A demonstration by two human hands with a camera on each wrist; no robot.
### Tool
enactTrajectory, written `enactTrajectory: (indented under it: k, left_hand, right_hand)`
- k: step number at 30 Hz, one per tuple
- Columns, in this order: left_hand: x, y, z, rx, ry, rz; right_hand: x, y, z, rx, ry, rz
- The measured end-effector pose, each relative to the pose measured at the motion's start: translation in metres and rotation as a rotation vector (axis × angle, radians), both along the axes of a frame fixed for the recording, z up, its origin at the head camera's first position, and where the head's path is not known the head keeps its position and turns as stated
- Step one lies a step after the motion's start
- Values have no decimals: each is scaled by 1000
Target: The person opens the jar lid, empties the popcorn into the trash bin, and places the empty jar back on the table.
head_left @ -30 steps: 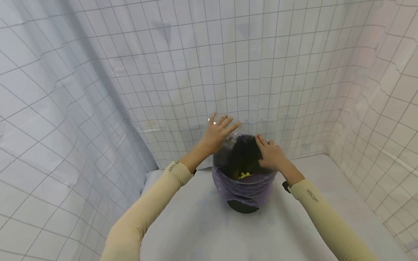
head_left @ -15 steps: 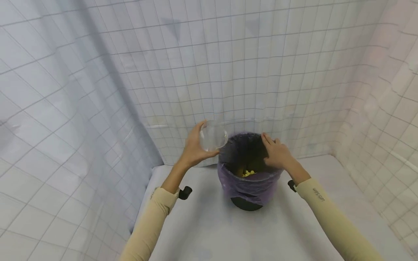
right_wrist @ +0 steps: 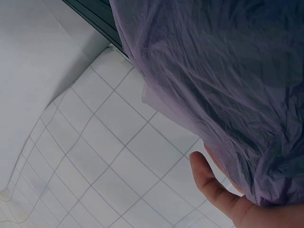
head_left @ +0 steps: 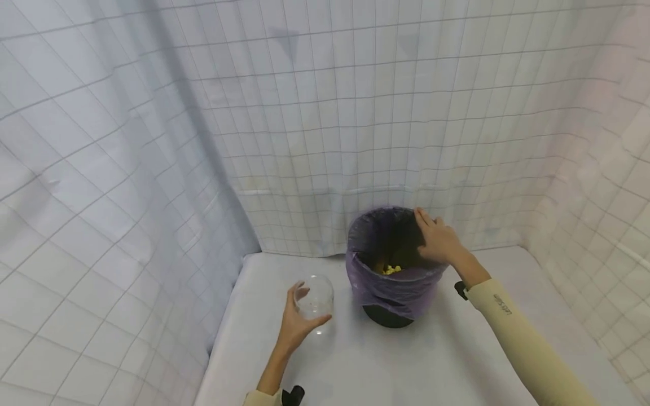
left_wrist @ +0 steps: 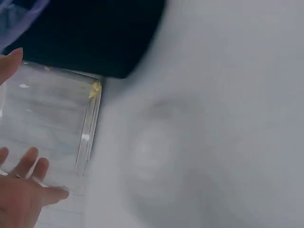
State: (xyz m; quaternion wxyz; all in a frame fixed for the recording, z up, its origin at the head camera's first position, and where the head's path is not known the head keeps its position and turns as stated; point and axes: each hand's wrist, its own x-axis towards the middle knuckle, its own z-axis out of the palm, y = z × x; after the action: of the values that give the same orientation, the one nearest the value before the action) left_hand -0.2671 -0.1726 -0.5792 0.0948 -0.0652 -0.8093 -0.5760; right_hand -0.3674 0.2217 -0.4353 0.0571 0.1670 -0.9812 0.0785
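Note:
My left hand [head_left: 296, 321] holds a clear, round, straight-walled container [head_left: 316, 299] above the white surface, left of the trash bin [head_left: 388, 317]. In the left wrist view the thumb and fingers span the clear container [left_wrist: 47, 118], and a few yellow bits cling inside its edge. A purple bag [head_left: 391, 290] lines the bin and folds over its rim. Yellow crumbly pieces [head_left: 392, 270] lie inside. My right hand [head_left: 440, 242] grips the bin's right rim, fingers along the edge and thumb on the inner side. In the right wrist view the bag [right_wrist: 213, 85] hides part of that hand.
A white covered surface [head_left: 355, 366] carries the bin near its back edge. Close behind hangs a white curtain with a grey grid [head_left: 325, 124], and similar curtains stand to the left and right.
My left hand has swung from over the bin's mouth left and down toward me, bringing the clear container with it. My right hand has stayed on the bin's rim.

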Motion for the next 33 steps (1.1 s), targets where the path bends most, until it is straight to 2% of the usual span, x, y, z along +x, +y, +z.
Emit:
enactTrajectory:
  k: [2, 5, 7, 10, 15, 20, 24, 27, 30, 33]
  left_hand:
    - [11, 9, -21, -10, -25, -28]
    - [23, 21, -43, -15, -48, -61]
    - [28, 28, -51, -16, -52, -70]
    - [33, 36, -58, -20, -65, -75]
    - [38, 46, -66, 18, -90, -114]
    - [46, 61, -69, 14, -102, -193]
    - [49, 70, -70, 19, -77, -218]
    - [49, 72, -70, 31, -75, -228]
    - [49, 71, -70, 22, -104, -251]
    - [47, 63, -66, -21, -158, -327]
  right_hand:
    - [0, 4, 1, 6, -10, -9]
    - [0, 7, 2, 16, -15, -13]
    - [1, 8, 3, 16, -17, -15]
    - [1, 9, 3, 18, -21, -19]
    - [1, 11, 2, 12, -31, -23]
    - [0, 13, 2, 1, -33, -19]
    - [-1, 14, 4, -4, -34, -15]
    - [0, 15, 3, -8, -37, -13]
    - [0, 16, 3, -3, -36, -9]
    - [0, 16, 4, 0, -32, -4]
